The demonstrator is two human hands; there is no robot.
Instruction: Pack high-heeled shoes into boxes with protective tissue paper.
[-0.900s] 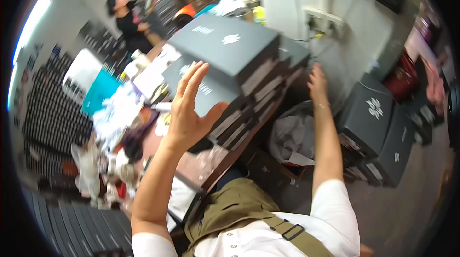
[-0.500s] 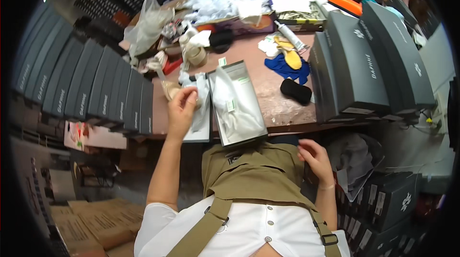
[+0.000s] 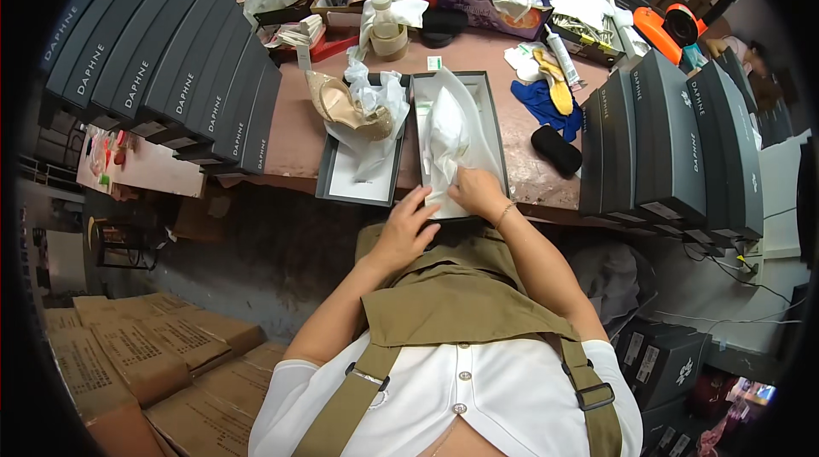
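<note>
A dark shoe box [image 3: 500, 143] stands at the table's front edge, lined with white tissue paper [image 3: 473, 137]. Inside lies a white paper-wrapped bundle [image 3: 447, 129]; its contents are hidden. My right hand [image 3: 479, 193] reaches over the near right corner, fingers closed on the tissue paper at the bundle's near end. My left hand [image 3: 409, 231] is at the near left corner, fingers apart, fingertips by the paper. Left of this box is a dark box lid [image 3: 363, 180], white inside. A beige shoe [image 3: 345, 107] and crumpled tissue [image 3: 384, 103] rest over its far part.
Rows of dark shoe boxes stand left [image 3: 179, 73] and right [image 3: 657, 141]. Behind are tape rolls [image 3: 390, 43] and a carton of crumpled paper [image 3: 478, 5]. A blue cloth [image 3: 546, 107] and black pad [image 3: 556, 150] lie right. Brown cartons [image 3: 145, 346] sit on the floor.
My left hand has left the beige shoe and come down to the open box's near end. My right hand has risen from beside my body onto the tissue paper. The view has shifted.
</note>
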